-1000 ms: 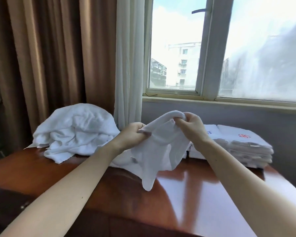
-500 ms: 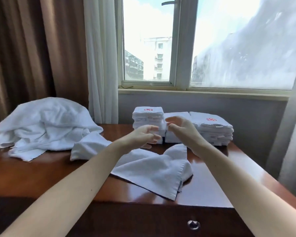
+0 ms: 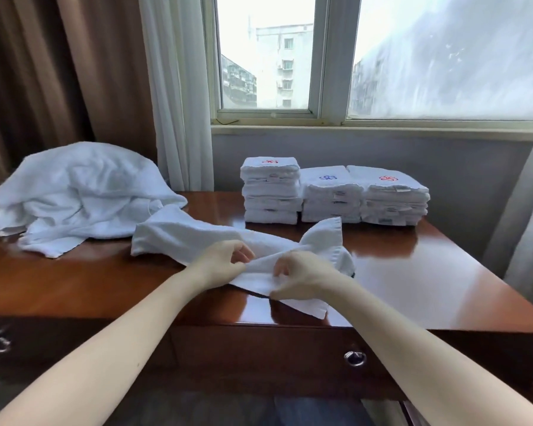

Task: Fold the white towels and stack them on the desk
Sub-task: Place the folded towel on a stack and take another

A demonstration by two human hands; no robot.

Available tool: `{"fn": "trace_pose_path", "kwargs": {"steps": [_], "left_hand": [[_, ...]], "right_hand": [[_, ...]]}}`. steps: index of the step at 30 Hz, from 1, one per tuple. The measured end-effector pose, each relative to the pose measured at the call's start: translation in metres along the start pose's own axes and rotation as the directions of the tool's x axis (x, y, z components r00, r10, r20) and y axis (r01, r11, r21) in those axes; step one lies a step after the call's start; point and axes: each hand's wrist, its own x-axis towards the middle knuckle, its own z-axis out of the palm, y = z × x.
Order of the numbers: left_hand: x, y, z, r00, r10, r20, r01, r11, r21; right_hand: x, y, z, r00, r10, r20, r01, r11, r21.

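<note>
A loose white towel (image 3: 197, 238) lies crumpled across the middle of the glossy wooden desk (image 3: 413, 272). My left hand (image 3: 225, 261) pinches its near edge, and my right hand (image 3: 302, 278) grips the same edge a little to the right. A heap of unfolded white towels (image 3: 74, 192) sits at the desk's back left. Three stacks of folded white towels (image 3: 333, 195) stand side by side at the back, below the window, with red and blue logos on top.
Brown and white curtains hang behind the heap at the left, and another curtain hangs at the right edge. The desk front has drawers with ring pulls (image 3: 355, 358). A window sill runs behind the stacks.
The towel, held up in the air a second ago, was dropped onto the desk. Both hands have since come down and taken hold of its near edge.
</note>
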Motion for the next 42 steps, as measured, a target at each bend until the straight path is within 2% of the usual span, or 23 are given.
{"fn": "trace_pose_path", "kwargs": {"steps": [4,7,10,12,14,17,19,21,22,23,26,28,31,34,38,42], "left_hand": [[-0.009,-0.007,0.0,0.992,-0.026,0.124,0.025,1.0,0.01],[-0.009,-0.006,-0.003,0.996,0.004,0.091,-0.009,0.998,0.055],[-0.005,-0.003,-0.008,0.997,0.058,-0.043,-0.041,0.945,0.326],[0.0,0.001,-0.014,0.975,0.083,-0.205,0.035,0.857,0.514],[0.002,0.006,-0.023,0.938,0.064,-0.34,0.146,0.818,0.557],[0.003,0.007,-0.041,0.891,-0.024,-0.454,0.241,0.871,0.427],[0.005,0.008,-0.053,0.886,-0.093,-0.454,0.237,0.933,0.271],[0.007,0.018,-0.062,0.879,-0.161,-0.449,0.151,0.987,-0.058],[0.008,0.024,-0.067,0.853,-0.156,-0.498,0.082,0.982,-0.168],[0.009,0.032,-0.072,0.81,-0.129,-0.572,0.015,0.98,-0.2],[0.01,0.061,-0.085,0.663,-0.04,-0.748,-0.15,0.971,-0.185],[0.008,0.081,-0.092,0.569,0.014,-0.822,-0.204,0.971,-0.125],[0.003,0.109,-0.105,0.418,0.163,-0.894,-0.223,0.972,0.073],[-0.004,0.13,-0.124,0.305,0.257,-0.917,-0.187,0.96,0.206],[-0.011,0.148,-0.154,0.225,0.331,-0.916,-0.2,0.936,0.289],[-0.006,0.158,-0.161,0.24,0.358,-0.902,-0.199,0.928,0.315]], "right_hand": [[0.002,-0.002,-0.006,0.999,0.019,-0.039,-0.023,0.992,-0.122],[0.003,0.009,-0.027,0.987,0.115,-0.116,-0.118,0.993,-0.021],[0.002,0.026,-0.059,0.929,0.2,-0.311,-0.206,0.978,0.013],[0.001,0.035,-0.077,0.877,0.215,-0.431,-0.254,0.966,-0.036],[-0.002,0.042,-0.088,0.839,0.223,-0.496,-0.299,0.951,-0.078],[-0.003,0.045,-0.094,0.833,0.247,-0.495,-0.296,0.955,-0.021],[-0.002,0.042,-0.095,0.845,0.281,-0.454,-0.191,0.953,0.235],[-0.002,0.039,-0.097,0.832,0.339,-0.44,-0.028,0.817,0.576],[-0.002,0.037,-0.099,0.807,0.361,-0.467,0.055,0.742,0.668],[-0.004,0.034,-0.102,0.767,0.366,-0.527,0.133,0.713,0.688],[-0.01,0.02,-0.114,0.564,0.306,-0.767,0.312,0.781,0.541],[-0.014,0.011,-0.122,0.48,0.235,-0.846,0.399,0.8,0.448],[-0.023,0.0,-0.136,0.373,0.115,-0.921,0.443,0.85,0.286],[-0.036,-0.007,-0.152,0.237,0.014,-0.971,0.485,0.865,0.131],[-0.049,-0.014,-0.169,0.13,-0.03,-0.991,0.489,0.872,0.038],[-0.053,-0.018,-0.178,0.079,-0.058,-0.995,0.452,0.892,-0.016]]}}
